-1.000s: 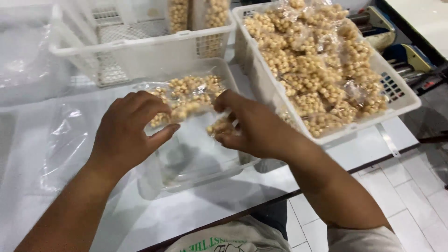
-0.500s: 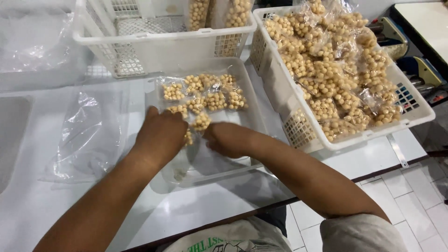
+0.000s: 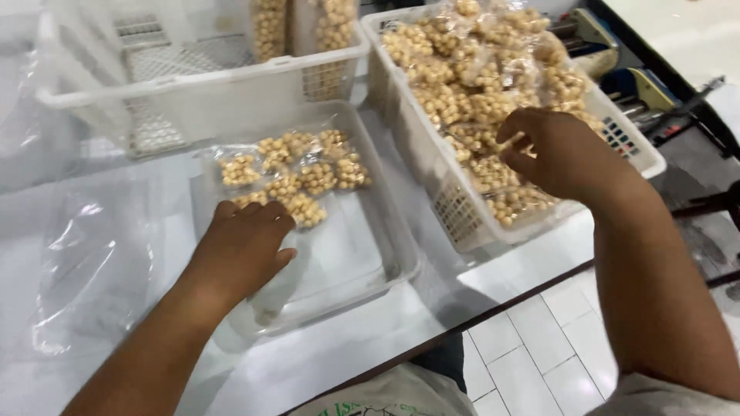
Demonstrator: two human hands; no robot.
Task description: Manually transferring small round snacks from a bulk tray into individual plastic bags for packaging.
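Several small clear plastic packets of pale round snack balls (image 3: 289, 176) are lying in shallow clear tray (image 3: 385, 231). Left hand (image 3: 245, 248) is resting flat, fingers together, touching nearest packet. Right hand (image 3: 563, 154) is pinching a packet in white basket (image 3: 632, 146). Packets prob. light, crinkly, slippery, contents crushable; best taken by film edges.

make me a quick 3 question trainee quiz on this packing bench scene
1. True or false: the right hand is over the full basket of snack bags.
2. Where does the left hand rest? A) shallow clear tray B) empty white basket C) floor
3. What lies flat on the table left of the tray?

Key: 1 true; 2 A; 3 an empty clear plastic bag.
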